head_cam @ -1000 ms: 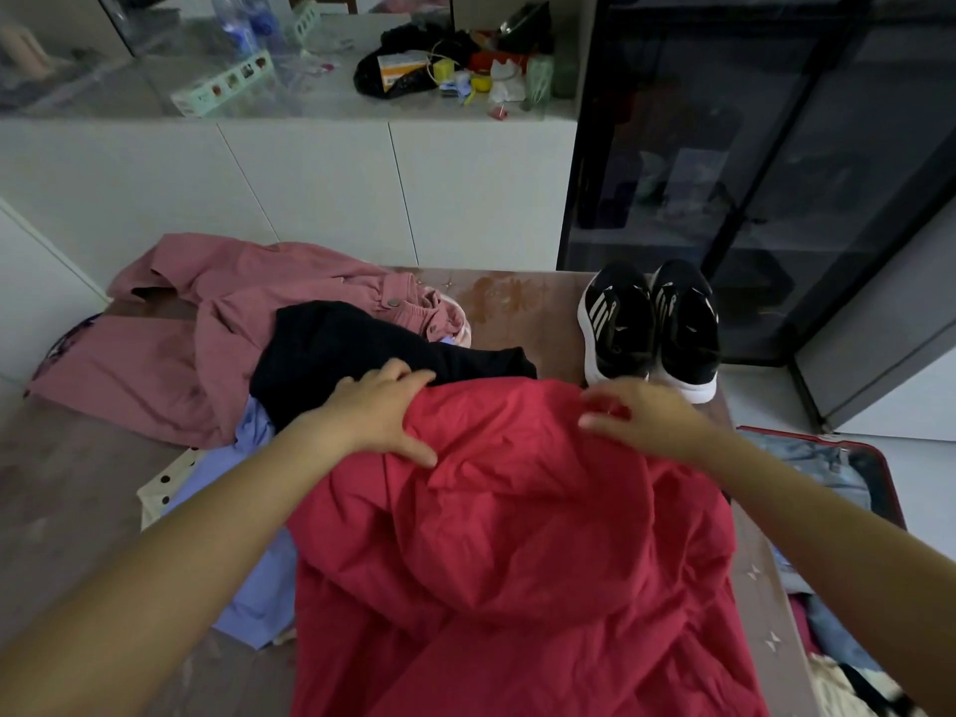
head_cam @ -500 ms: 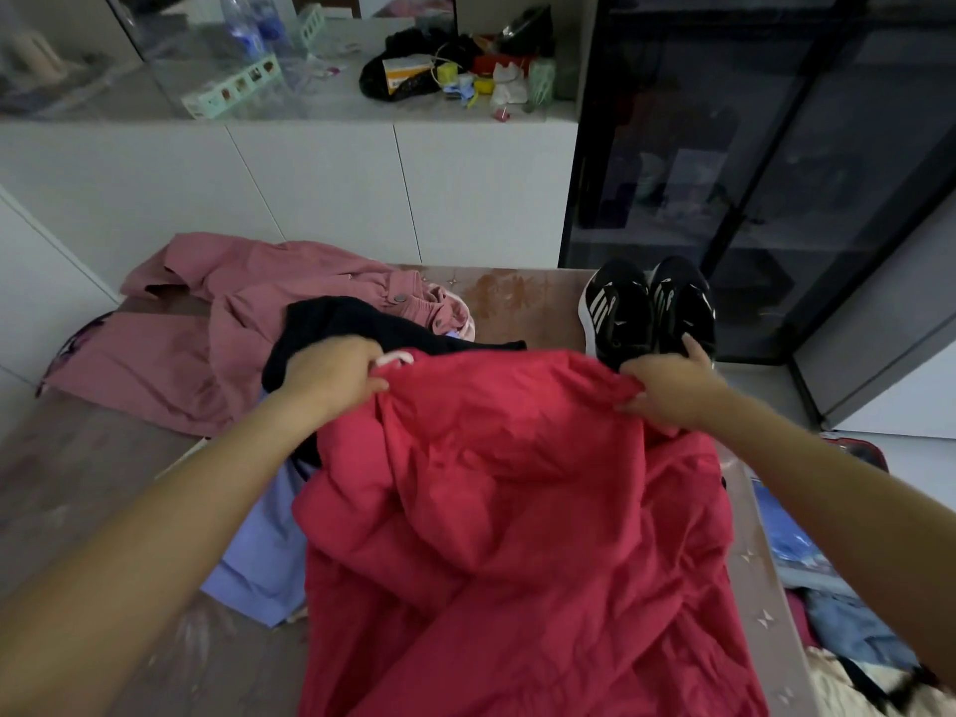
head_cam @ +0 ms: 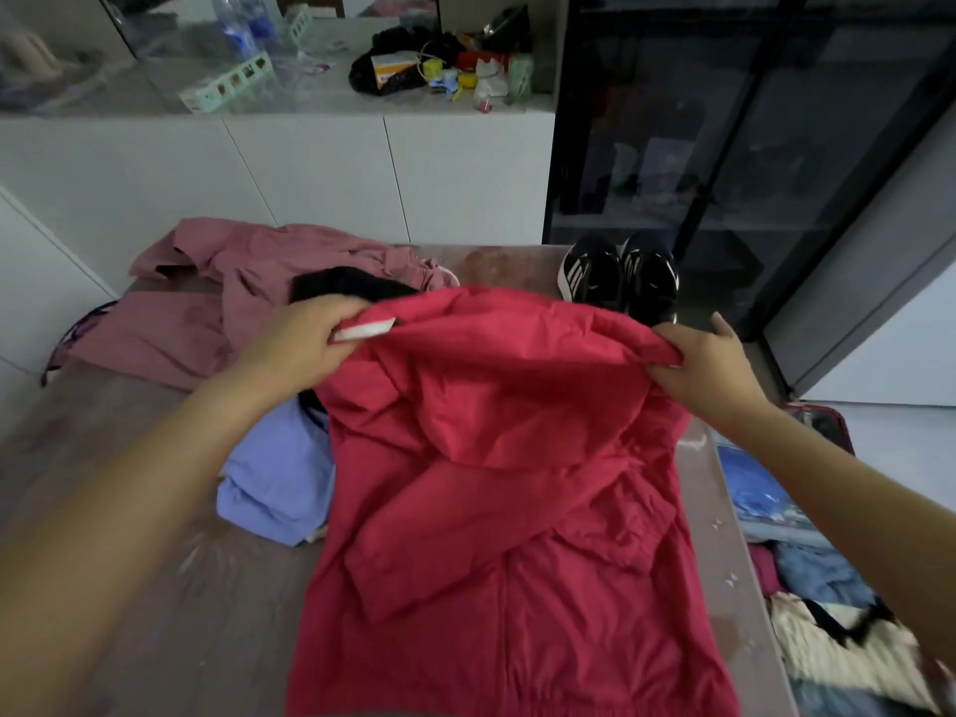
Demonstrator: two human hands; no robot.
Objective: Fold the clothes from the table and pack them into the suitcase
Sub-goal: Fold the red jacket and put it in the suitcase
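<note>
the folding step is under way on the red jacket [head_cam: 507,483], which is lying spread down the centre of the frame on the table [head_cam: 243,613]. the left hand [head_cam: 305,338] is pinching its upper edge beside a white tag, and the right hand [head_cam: 708,367] is gripping the opposite upper corner. the suitcase [head_cam: 815,408] is sitting open at the lower right edge. next, i judge, the lifted top is needing laying flat and folding over before packing.

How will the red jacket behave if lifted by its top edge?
Likely floppy: the red jacket sags and creases between the left hand and right hand gripping its top edge. Probably light, thin fabric; it bunches easily. Its hem may drag across the table.
</note>
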